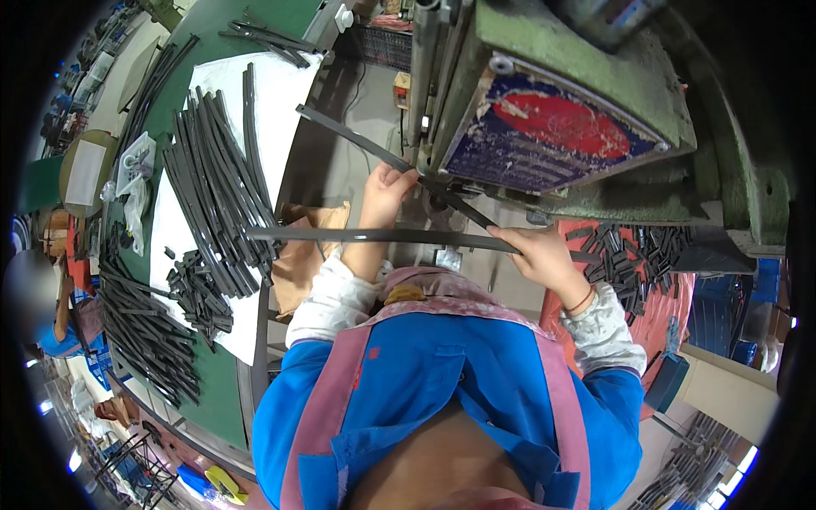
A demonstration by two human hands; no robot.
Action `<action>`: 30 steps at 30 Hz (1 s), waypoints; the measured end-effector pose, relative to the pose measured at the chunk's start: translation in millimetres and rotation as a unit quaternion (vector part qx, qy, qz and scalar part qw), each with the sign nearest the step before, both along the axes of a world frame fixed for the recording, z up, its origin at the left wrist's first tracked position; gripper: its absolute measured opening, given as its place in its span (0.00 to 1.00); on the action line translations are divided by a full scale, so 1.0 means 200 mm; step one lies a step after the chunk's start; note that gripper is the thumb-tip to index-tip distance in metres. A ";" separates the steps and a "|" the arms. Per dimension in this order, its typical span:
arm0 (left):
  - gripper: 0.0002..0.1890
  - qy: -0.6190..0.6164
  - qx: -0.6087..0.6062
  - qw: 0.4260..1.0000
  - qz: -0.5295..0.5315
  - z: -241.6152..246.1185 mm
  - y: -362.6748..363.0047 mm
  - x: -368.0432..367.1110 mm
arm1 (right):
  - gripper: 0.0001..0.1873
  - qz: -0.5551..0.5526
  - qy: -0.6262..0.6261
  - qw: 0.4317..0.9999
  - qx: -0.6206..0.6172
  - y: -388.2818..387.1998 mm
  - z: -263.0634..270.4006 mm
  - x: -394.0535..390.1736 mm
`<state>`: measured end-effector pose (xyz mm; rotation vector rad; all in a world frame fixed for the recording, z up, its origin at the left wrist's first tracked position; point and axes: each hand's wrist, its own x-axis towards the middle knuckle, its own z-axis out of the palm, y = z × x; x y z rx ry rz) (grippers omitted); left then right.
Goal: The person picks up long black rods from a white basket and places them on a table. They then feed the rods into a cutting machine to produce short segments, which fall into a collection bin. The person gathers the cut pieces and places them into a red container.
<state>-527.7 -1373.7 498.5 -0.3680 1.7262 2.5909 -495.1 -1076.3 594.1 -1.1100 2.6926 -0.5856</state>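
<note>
Two long dark strips are in my hands. My left hand (390,188) pinches one strip (350,135) near its middle; this strip slants from upper left down to my right hand, crossing below the head of a green machine. My right hand (539,255) is closed on the right end of a second strip (382,236), which lies level across my left forearm, and meets the lower end of the first. Many similar strips (210,185) lie on white sheeting on the green table at left, with a pile of short dark pieces (197,293) beside them.
The green machine (586,76) with a worn label plate stands close before me at the upper right. Short cut pieces (631,255) lie on red plastic sheeting (669,312) at right. Brown paper (312,255) hangs by the table's edge. Another person (54,338) is at far left.
</note>
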 end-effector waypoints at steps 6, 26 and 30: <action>0.15 0.055 -0.226 0.954 0.189 0.09 -0.08 0.06 | 0.24 -0.012 0.166 0.985 0.048 0.06 -0.11 0.02; 0.05 0.229 -0.432 0.872 -0.008 0.34 0.25 -0.63 | 0.09 -0.058 0.245 0.967 -0.052 0.15 -0.22 -0.04; 0.04 0.197 -0.408 0.891 0.004 0.31 0.29 -0.60 | 0.11 -0.063 0.229 0.970 -0.054 0.16 -0.22 -0.02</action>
